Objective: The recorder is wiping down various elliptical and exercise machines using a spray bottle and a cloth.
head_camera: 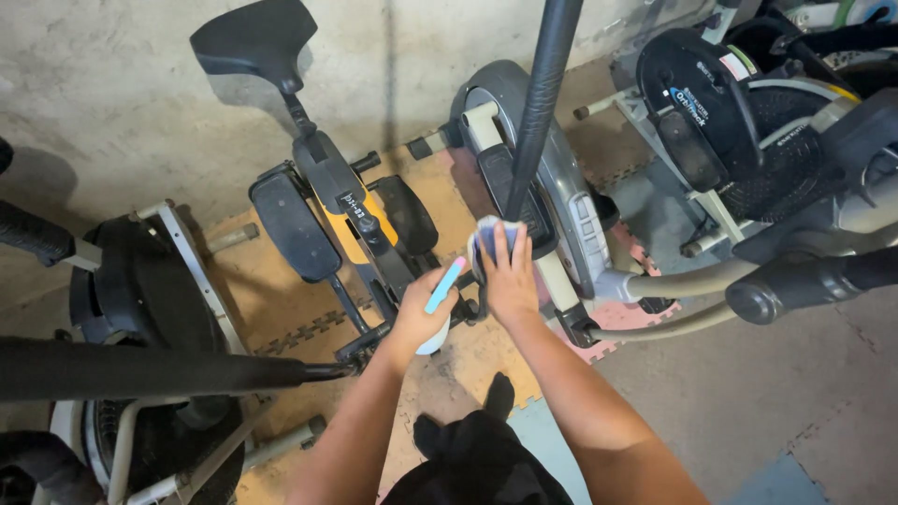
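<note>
My right hand (510,276) presses a blue-grey cloth (488,234) against the lower end of a black foam-covered handlebar pole (541,103) of an elliptical machine. My left hand (423,313) is closed around a white spray bottle with a light blue trigger (445,285), held just left of the cloth. Both forearms reach up from the bottom of the view.
A yellow and black stepper-type exercise machine (346,220) with a black seat (254,37) stands to the left. More exercise machines sit at far left (140,309) and right (739,122). A concrete wall (112,103) is behind, foam floor mats (468,360) below.
</note>
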